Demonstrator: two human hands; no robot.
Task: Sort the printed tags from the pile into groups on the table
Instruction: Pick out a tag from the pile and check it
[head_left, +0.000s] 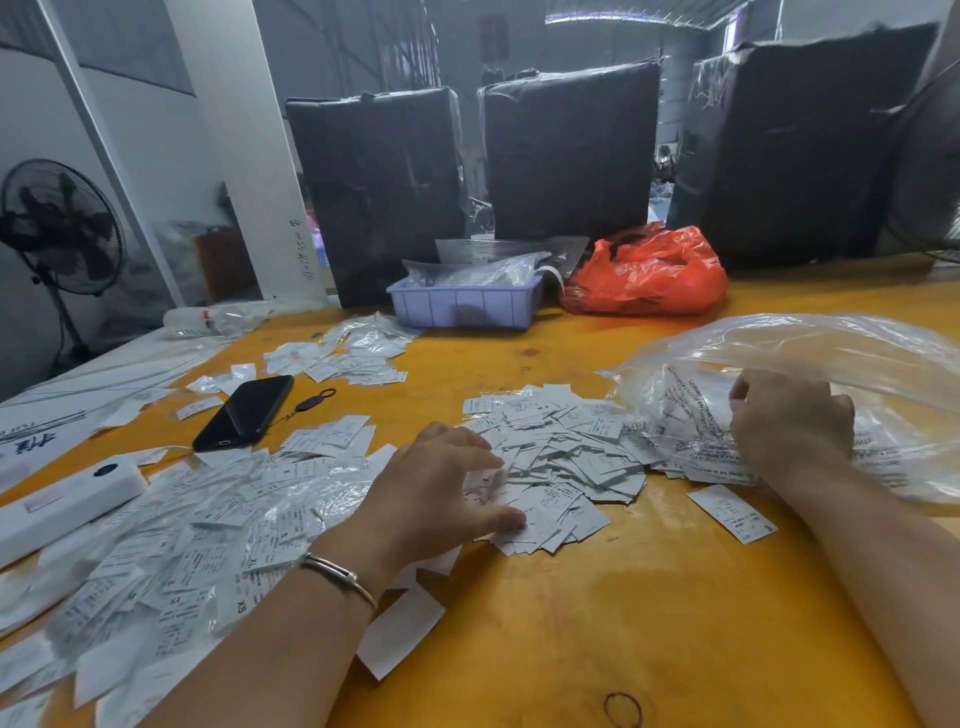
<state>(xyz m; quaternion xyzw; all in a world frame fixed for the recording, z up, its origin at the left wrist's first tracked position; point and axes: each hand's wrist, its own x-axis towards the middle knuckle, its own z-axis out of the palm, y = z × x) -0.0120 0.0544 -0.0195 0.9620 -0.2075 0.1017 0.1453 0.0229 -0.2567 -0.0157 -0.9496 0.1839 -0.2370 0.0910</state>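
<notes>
The loose pile of tags (561, 457) is pressed by the flat, open left hand (441, 488); the clear bag (810, 364) is pinched by the right hand (789, 421), so neighbouring groups could be scattered by a sweep

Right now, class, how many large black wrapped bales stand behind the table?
3: left black bale behind the lavender tray, middle black bale, right black bale behind the red bag. Others may be hidden beyond.
</notes>
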